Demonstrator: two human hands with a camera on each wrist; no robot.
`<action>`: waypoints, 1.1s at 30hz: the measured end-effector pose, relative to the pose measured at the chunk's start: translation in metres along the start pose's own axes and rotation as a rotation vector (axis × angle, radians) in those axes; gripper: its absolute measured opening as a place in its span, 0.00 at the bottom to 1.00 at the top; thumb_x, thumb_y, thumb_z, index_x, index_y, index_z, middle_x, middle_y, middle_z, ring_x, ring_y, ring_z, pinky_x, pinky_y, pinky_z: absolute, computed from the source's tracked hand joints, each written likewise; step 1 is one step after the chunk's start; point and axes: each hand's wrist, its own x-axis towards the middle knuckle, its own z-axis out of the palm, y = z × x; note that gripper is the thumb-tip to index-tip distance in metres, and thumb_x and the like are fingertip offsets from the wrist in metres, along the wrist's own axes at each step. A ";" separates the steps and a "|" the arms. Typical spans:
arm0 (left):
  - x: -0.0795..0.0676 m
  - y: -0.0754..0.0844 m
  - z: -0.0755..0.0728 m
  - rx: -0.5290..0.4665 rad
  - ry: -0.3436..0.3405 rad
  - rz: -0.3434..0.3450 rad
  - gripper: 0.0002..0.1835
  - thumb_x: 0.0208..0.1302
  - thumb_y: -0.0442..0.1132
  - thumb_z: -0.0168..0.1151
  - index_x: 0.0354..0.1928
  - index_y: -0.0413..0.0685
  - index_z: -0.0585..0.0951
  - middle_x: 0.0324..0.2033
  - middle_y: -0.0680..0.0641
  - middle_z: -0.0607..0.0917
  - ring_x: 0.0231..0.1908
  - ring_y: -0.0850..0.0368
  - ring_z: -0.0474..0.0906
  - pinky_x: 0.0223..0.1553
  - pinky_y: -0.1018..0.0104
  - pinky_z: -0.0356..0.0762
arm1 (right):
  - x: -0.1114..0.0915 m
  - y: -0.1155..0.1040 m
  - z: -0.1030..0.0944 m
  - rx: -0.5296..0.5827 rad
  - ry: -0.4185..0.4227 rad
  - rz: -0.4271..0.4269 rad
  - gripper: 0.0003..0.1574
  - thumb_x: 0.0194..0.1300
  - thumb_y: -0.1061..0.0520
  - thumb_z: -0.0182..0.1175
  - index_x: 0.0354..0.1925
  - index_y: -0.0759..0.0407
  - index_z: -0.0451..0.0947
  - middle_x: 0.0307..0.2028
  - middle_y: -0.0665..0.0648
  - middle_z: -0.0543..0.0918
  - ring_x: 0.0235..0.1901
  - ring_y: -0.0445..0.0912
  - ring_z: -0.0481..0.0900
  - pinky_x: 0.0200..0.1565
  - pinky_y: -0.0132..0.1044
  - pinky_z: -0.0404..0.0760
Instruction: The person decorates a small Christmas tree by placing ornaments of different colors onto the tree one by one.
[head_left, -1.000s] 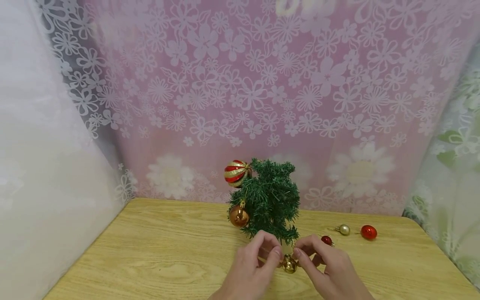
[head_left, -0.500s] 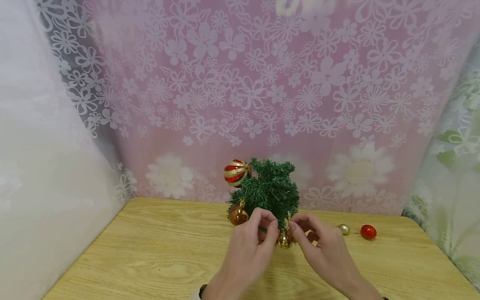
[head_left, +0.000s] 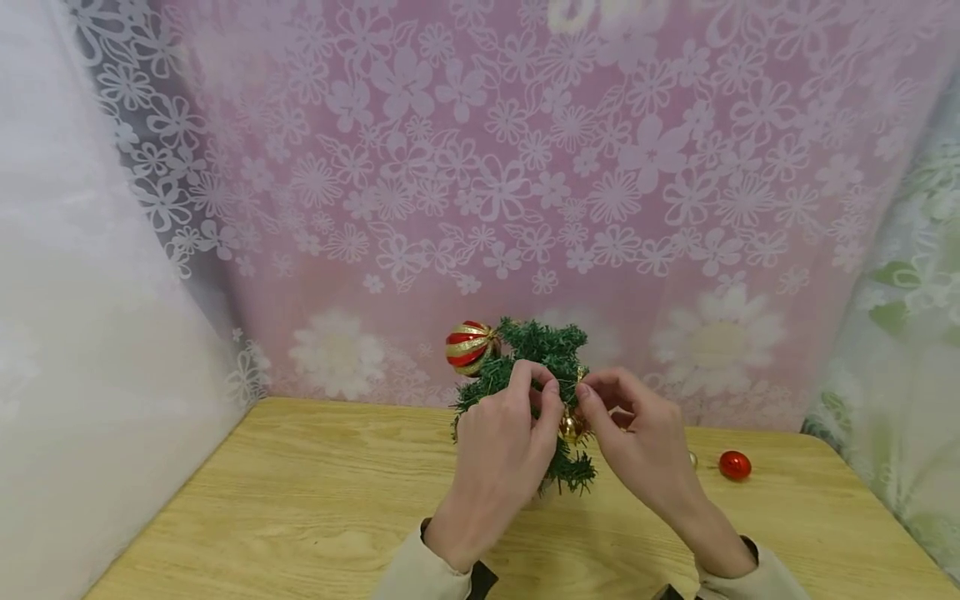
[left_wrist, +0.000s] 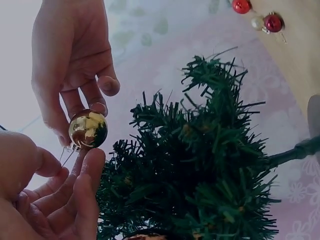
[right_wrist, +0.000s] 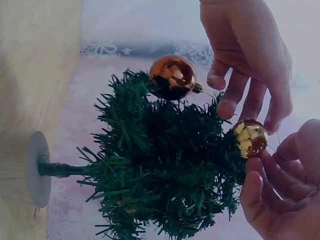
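A small shiny gold bauble (head_left: 571, 428) hangs between my two hands, close in front of the little green artificial Christmas tree (head_left: 543, 342). My left hand (head_left: 504, 442) pinches one side of its thin string between thumb and forefinger. On the other side my right hand (head_left: 637, 437) pinches the string the same way. In the left wrist view the gold bauble (left_wrist: 88, 129) has its cap and string toward the fingertips. A copper-coloured bauble (right_wrist: 173, 77) hangs on the tree in the right wrist view. At the tree's upper left is a red and gold striped bauble (head_left: 471, 348).
To the right on the wooden table (head_left: 315, 500) lies a red bauble (head_left: 735, 465). Near it, a pale gold bauble (left_wrist: 257, 22) and a dark red one (left_wrist: 273, 22) show in the left wrist view. The tree stands on a round grey base (right_wrist: 38, 169). A pink flowered curtain (head_left: 480, 183) hangs behind.
Both hands have risen and moved forward with the gold bauble, from low at the tree's front up to its middle. They now cover the copper bauble in the head view.
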 end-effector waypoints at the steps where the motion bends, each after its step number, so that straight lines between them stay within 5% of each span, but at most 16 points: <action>1: 0.002 0.000 0.000 0.021 0.011 0.008 0.07 0.79 0.44 0.53 0.42 0.53 0.78 0.18 0.59 0.81 0.11 0.73 0.56 0.13 0.78 0.52 | 0.002 0.001 0.001 0.004 0.002 0.013 0.05 0.69 0.67 0.63 0.40 0.59 0.83 0.26 0.50 0.85 0.24 0.33 0.81 0.27 0.26 0.81; 12: 0.012 -0.001 0.006 0.176 0.066 0.012 0.07 0.77 0.45 0.56 0.42 0.52 0.79 0.09 0.59 0.66 0.08 0.68 0.51 0.12 0.78 0.42 | 0.018 0.003 0.007 -0.080 -0.044 0.152 0.05 0.73 0.59 0.61 0.43 0.57 0.83 0.24 0.51 0.85 0.21 0.36 0.78 0.27 0.30 0.79; 17: 0.012 -0.001 0.006 0.249 0.056 0.019 0.07 0.75 0.45 0.59 0.38 0.53 0.81 0.09 0.59 0.69 0.07 0.68 0.53 0.11 0.78 0.42 | 0.018 0.005 0.006 -0.111 -0.119 0.239 0.05 0.74 0.58 0.61 0.41 0.56 0.83 0.24 0.52 0.84 0.20 0.37 0.78 0.25 0.32 0.76; 23: 0.011 -0.002 0.002 0.245 0.078 0.049 0.05 0.72 0.44 0.63 0.38 0.54 0.82 0.13 0.58 0.77 0.09 0.68 0.56 0.13 0.78 0.44 | 0.014 0.006 0.002 -0.108 -0.176 0.235 0.06 0.74 0.57 0.61 0.43 0.56 0.84 0.28 0.51 0.85 0.24 0.37 0.79 0.29 0.32 0.80; 28: 0.015 -0.002 -0.006 0.184 0.138 0.149 0.02 0.71 0.41 0.64 0.40 0.53 0.83 0.23 0.57 0.86 0.12 0.68 0.67 0.14 0.80 0.52 | 0.011 0.008 -0.007 -0.038 -0.181 0.221 0.06 0.74 0.58 0.61 0.45 0.58 0.83 0.31 0.54 0.85 0.27 0.39 0.80 0.28 0.32 0.79; 33: 0.019 -0.004 -0.011 0.230 0.199 0.290 0.04 0.71 0.41 0.64 0.42 0.55 0.87 0.34 0.55 0.87 0.29 0.63 0.81 0.23 0.76 0.75 | 0.006 0.013 -0.023 -0.046 -0.159 0.218 0.07 0.73 0.58 0.62 0.48 0.57 0.83 0.35 0.54 0.86 0.31 0.35 0.80 0.31 0.30 0.80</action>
